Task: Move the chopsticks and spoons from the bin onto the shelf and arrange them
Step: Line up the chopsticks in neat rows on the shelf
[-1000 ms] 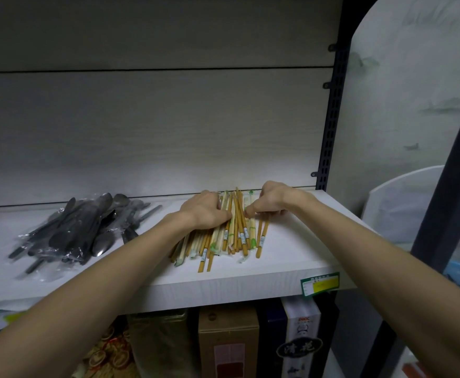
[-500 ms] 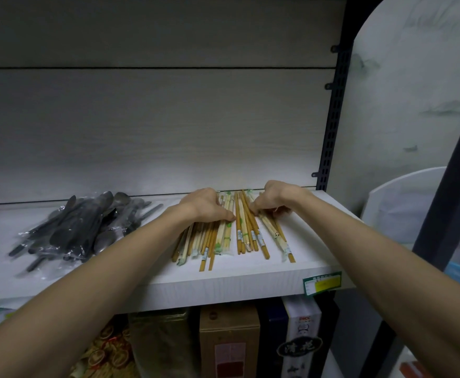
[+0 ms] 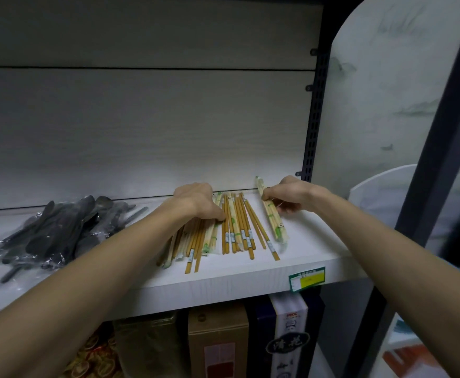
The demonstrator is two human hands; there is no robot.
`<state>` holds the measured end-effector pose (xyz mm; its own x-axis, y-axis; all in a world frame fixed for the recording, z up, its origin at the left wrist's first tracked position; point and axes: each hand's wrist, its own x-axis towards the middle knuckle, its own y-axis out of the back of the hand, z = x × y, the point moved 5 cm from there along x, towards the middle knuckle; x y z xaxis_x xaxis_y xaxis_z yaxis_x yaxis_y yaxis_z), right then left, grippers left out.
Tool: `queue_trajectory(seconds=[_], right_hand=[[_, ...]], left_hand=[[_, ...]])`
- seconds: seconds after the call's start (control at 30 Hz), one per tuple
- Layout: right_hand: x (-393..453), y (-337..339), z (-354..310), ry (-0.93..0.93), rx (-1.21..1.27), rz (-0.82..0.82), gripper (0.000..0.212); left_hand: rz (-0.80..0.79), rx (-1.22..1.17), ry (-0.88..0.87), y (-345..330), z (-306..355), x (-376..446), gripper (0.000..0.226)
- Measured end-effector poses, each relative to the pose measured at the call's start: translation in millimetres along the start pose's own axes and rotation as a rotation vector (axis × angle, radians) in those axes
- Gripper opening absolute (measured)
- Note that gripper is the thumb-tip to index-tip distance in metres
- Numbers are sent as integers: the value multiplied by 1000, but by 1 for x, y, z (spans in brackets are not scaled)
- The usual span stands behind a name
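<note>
We cannot see the fingertips of the left hand: they curl under, onto the chopsticks, and cover the far ends of several. The right hand hides part of one wrapped pair. The spoons blur together inside crinkled plastic (too dark to count). The price tag print is unreadable, and the boxes below run off the bottom edge.
</note>
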<state>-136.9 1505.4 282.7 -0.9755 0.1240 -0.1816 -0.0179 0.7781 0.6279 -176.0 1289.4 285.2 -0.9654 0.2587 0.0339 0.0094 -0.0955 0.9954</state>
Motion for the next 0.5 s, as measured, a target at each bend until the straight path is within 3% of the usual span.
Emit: queue_trajectory(seconds=[0.17,0.37,0.5], right_hand=[[9,17,24,-29,-154,125,22],[13,22,40,42,-227,238,34],[8,29,41,115,-294,326,28]], left_hand=[[27,123,-13,0,13,-1,45],[17,88,24,2,6,2,41],[36,94,25,4,8,2,38]])
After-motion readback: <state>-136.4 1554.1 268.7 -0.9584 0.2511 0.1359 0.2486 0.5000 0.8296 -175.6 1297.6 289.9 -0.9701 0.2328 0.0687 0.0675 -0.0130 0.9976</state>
